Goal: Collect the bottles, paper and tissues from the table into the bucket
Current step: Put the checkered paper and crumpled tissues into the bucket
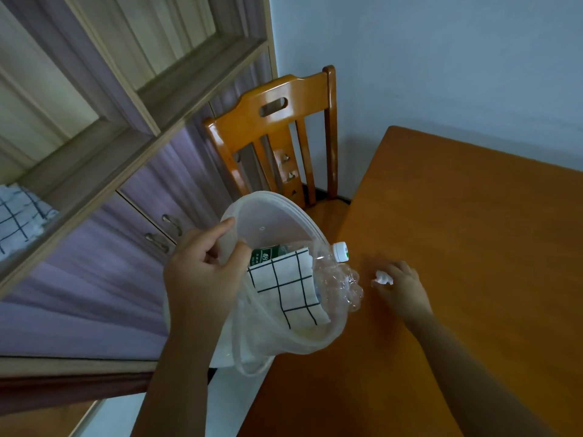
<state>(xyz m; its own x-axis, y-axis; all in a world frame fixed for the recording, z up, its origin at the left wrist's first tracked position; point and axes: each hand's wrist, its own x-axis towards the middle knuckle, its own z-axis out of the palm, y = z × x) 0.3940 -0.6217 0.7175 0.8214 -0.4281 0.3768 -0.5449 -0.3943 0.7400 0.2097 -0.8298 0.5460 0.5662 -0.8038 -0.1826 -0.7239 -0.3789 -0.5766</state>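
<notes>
Holding: left hand (205, 272) grips the bucket (277, 216) by its near rim, fingers clenched over the edge; bucket tilted, mouth toward the table (457, 247), held at the table's edge.
Bucket contents: crushed clear bottle (339, 283) with white cap (341, 251), neck poking out over the rim; white paper (284, 291) with black grid lines lying against it.
Label: green band on the bottle, white characters partly hidden, not legible.
Right hand (403, 285): on the table, fingers closed around a crumpled white tissue (382, 278), just beside the bucket's mouth.
Background: wooden chair (284, 127) at the table's far end; cabinet (126, 152) on the left.
</notes>
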